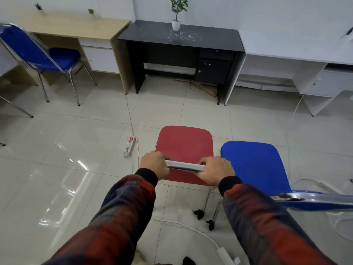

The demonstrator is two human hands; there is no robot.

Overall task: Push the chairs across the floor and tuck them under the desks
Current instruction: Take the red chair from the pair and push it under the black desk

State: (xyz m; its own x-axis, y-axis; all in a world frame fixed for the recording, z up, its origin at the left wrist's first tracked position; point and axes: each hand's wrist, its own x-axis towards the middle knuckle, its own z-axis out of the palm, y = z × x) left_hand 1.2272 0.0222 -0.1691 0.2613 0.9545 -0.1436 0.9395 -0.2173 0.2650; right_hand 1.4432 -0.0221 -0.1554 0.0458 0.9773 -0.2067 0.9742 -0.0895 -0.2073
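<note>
A red chair (184, 148) stands on the tiled floor just in front of me, facing the black desk (149, 33) by the far wall. My left hand (155, 165) and my right hand (216, 172) both grip the top rail of its backrest, one at each end. A blue chair (254, 165) stands right beside the red one on the right, its chrome backrest rail close to my right forearm. Another blue chair (38, 52) stands at the far left in front of the wooden desk (72, 25). A white desk (298, 52) runs along the wall at the right.
A white power strip (129, 146) with a lit red switch lies on the floor left of the red chair, its cable running towards the desks. More white cable (191, 229) and a second strip lie near my feet. A potted plant (176, 13) stands on the black desk.
</note>
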